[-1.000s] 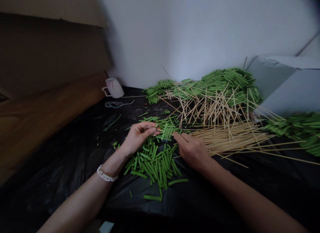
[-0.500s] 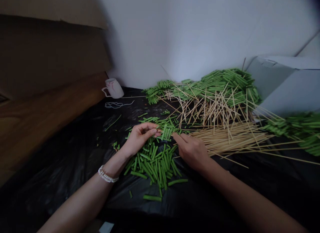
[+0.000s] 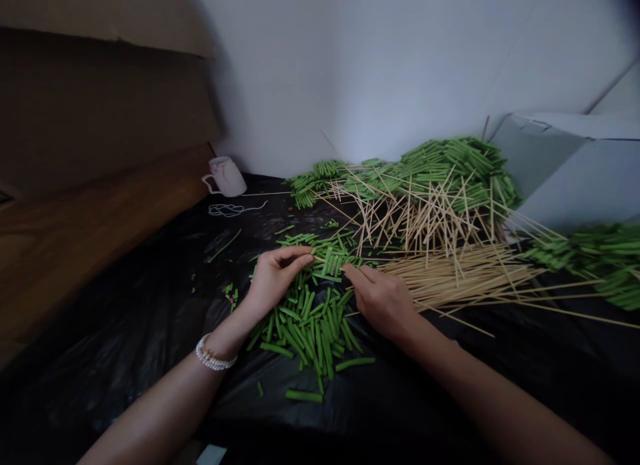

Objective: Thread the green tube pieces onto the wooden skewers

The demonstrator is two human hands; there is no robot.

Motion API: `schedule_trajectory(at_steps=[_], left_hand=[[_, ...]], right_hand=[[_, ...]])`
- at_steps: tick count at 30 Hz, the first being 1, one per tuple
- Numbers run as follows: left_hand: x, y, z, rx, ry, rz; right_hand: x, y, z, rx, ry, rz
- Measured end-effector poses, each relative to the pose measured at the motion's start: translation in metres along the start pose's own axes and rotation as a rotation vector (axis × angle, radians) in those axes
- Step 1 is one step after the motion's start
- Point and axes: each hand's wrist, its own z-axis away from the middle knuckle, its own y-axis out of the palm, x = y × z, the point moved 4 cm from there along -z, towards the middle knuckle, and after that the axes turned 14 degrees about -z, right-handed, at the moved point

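Note:
Between my two hands is a thin bamboo skewer with several short green bean pieces (image 3: 332, 260) threaded side by side on it. My left hand (image 3: 276, 276), with a white beaded bracelet at its wrist, pinches the skewer's left end between thumb and forefinger. Just right of the threaded pieces, my right hand (image 3: 381, 297) is closed round the skewer, fingers curled. Most of the skewer inside that hand is hidden. Under and in front of both hands spreads a loose heap of cut green beans (image 3: 313, 325).
Bare bamboo skewers (image 3: 465, 278) lie in a bundle to the right. Behind them is a pile of filled skewers (image 3: 450, 162), against a white wall; more filled ones (image 3: 605, 258) lie far right. A mug (image 3: 227, 177) and white string (image 3: 230, 210) are at back left. Black plastic sheeting (image 3: 165, 332) covers the surface.
My left thumb and forefinger have straightened a little at the skewer's left end, and that hand has shifted slightly left. My right hand keeps nearly the same place on the skewer.

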Motion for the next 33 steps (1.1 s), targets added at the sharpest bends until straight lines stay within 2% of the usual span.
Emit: schedule_trajectory(at_steps=[4,7,20,27,33], left_hand=[[-0.001,-0.001,0.004,-0.068,0.104,-0.169],[-0.003,-0.001,0.005,-0.082,0.135,-0.212],[-0.006,0.001,0.007,-0.064,0.153,-0.211],[-0.008,0.011,0.011,0.009,0.163,-0.153],[-0.006,0.01,0.009,0.013,0.154,-0.139]], right_hand=[[0.001,-0.001,0.0,0.0,0.013,-0.009],[0.002,-0.002,0.0,-0.013,0.01,-0.006],[0.004,0.001,0.001,0.018,0.024,0.036],[0.008,0.001,-0.001,0.064,0.065,-0.026],[0.008,-0.001,-0.002,0.07,0.068,-0.019]])
